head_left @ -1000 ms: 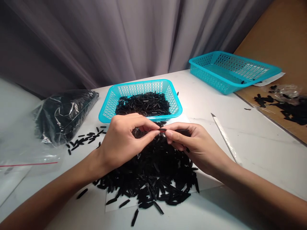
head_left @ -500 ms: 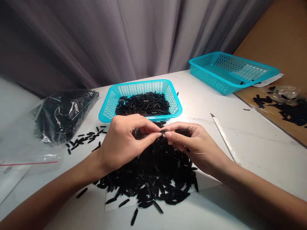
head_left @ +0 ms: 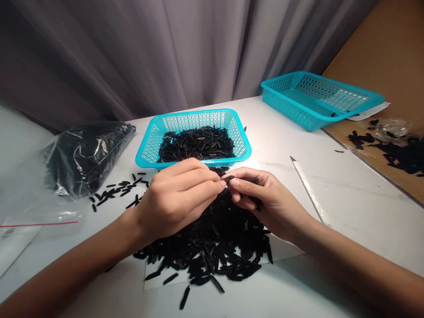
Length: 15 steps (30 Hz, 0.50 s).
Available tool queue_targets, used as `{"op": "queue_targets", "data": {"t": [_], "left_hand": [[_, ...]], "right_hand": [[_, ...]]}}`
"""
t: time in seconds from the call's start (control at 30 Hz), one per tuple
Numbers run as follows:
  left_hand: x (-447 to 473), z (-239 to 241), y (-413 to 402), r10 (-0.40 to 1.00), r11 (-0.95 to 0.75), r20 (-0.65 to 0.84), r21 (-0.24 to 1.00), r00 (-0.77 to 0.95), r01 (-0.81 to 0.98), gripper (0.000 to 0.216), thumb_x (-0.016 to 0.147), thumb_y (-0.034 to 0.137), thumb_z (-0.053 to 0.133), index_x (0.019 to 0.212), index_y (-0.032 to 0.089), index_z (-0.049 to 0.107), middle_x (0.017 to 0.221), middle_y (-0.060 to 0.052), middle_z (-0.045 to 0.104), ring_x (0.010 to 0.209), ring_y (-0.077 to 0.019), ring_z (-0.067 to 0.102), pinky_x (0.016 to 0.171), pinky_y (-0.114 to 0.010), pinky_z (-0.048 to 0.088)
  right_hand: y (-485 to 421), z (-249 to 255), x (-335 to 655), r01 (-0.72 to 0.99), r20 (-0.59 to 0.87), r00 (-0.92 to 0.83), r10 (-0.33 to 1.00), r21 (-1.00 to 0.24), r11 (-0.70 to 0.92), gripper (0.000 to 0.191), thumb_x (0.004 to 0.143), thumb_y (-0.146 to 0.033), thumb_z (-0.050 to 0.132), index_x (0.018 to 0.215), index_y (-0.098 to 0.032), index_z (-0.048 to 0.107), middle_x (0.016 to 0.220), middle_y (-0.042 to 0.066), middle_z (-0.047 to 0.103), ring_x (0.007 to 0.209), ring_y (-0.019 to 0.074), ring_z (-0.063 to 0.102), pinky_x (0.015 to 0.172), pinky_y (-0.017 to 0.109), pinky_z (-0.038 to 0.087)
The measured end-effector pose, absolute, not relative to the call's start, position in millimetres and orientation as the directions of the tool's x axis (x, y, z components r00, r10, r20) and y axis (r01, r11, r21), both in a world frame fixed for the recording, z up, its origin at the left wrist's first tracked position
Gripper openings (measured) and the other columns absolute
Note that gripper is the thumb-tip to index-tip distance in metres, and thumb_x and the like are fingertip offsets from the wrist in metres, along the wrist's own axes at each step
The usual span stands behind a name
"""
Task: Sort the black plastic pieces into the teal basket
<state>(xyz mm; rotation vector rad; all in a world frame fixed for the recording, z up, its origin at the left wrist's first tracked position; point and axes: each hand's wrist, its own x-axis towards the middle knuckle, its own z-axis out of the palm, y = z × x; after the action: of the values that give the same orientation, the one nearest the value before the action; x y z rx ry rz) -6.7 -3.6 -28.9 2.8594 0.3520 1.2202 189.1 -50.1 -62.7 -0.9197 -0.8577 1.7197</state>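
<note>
Above a heap of small, slim black pieces (head_left: 215,247), my two hands meet fingertip to fingertip. My left hand (head_left: 182,198) is closed, its thumb and fingers pinching the left end of a small black piece (head_left: 228,178). My right hand (head_left: 265,190) grips the same piece between thumb and forefinger. A thin dark strip (head_left: 250,179) also lies along the right forefinger, and something black shows under the curled fingers. Just beyond the hands stands a turquoise basket (head_left: 243,155) with many similar black pieces inside. What kind of pieces these are I cannot tell.
A clear zip bag (head_left: 89,154) full of black pieces lies at left, with loose pieces (head_left: 115,191) beside it. At right are a white-wrapped pencil (head_left: 308,187), a second turquoise basket (head_left: 294,108) and more black pieces (head_left: 404,152) on a brown board.
My left hand has rolled over, its back now turned more to the camera and its fingers closer together. The small black piece between the fingertips has tilted. My right hand has barely moved.
</note>
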Motion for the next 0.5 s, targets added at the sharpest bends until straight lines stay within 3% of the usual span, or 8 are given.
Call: {"op": "queue_targets", "data": {"t": [0.13,0.23,0.37,0.43,0.5], "left_hand": [[-8,-29,0,0.161,-0.975,0.733,0.015,0.661,0.221,0.015,0.076,0.001,0.076,0.088,0.009,0.070,0.084,-0.008,0.075,0.079,-0.0180,0.069,0.072,-0.030,0.060],[-12,-28,11,0.242,-0.928,0.755,-0.003,0.610,0.372,0.014,0.079,0.003,0.073,0.089,0.013,0.070,0.082,-0.005,0.075,0.078,-0.0178,0.068,0.076,-0.032,0.058],[-14,-27,20,0.539,-0.772,0.681,0.164,0.496,0.614,0.038,0.083,0.009,0.071,0.120,0.014,0.064,0.109,-0.009,0.072,0.101,-0.0236,0.065,0.090,-0.039,0.055],[-10,-28,15,0.583,-0.803,0.564,0.294,0.585,0.517,0.036,0.086,0.015,0.070,0.121,0.016,0.063,0.113,-0.007,0.070,0.105,-0.0214,0.063,0.093,-0.036,0.053],[-6,-30,6,0.492,-0.854,0.402,0.393,0.772,0.340,0.024,0.091,0.021,0.067,0.116,0.019,0.066,0.115,-0.003,0.069,0.106,-0.0180,0.062,0.095,-0.033,0.050]], "right_hand": [[-51,-61,190,-0.413,-0.188,-0.247,0.951,-0.867,-0.279,0.010,0.088,-0.027,0.072,0.087,-0.019,0.078,0.064,-0.002,0.058,0.050,0.0039,0.037,0.047,0.022,0.018],[-51,-60,190,-0.419,-0.234,-0.226,0.946,-0.853,-0.311,0.019,0.092,-0.033,0.066,0.092,-0.018,0.078,0.067,-0.001,0.057,0.050,0.0044,0.037,0.049,0.023,0.021],[-51,-60,189,-0.470,-0.335,-0.266,0.904,-0.774,-0.425,0.038,0.097,-0.048,0.053,0.104,-0.017,0.075,0.074,0.001,0.059,0.052,0.0070,0.038,0.052,0.024,0.027],[-52,-61,188,-0.462,-0.352,-0.316,0.881,-0.754,-0.467,0.047,0.097,-0.056,0.048,0.097,-0.016,0.073,0.075,0.003,0.059,0.054,0.0083,0.039,0.053,0.024,0.029],[-54,-63,185,-0.414,-0.333,-0.352,0.875,-0.783,-0.464,0.054,0.096,-0.062,0.044,0.086,-0.016,0.070,0.074,0.003,0.057,0.055,0.0093,0.040,0.053,0.025,0.030]]}}
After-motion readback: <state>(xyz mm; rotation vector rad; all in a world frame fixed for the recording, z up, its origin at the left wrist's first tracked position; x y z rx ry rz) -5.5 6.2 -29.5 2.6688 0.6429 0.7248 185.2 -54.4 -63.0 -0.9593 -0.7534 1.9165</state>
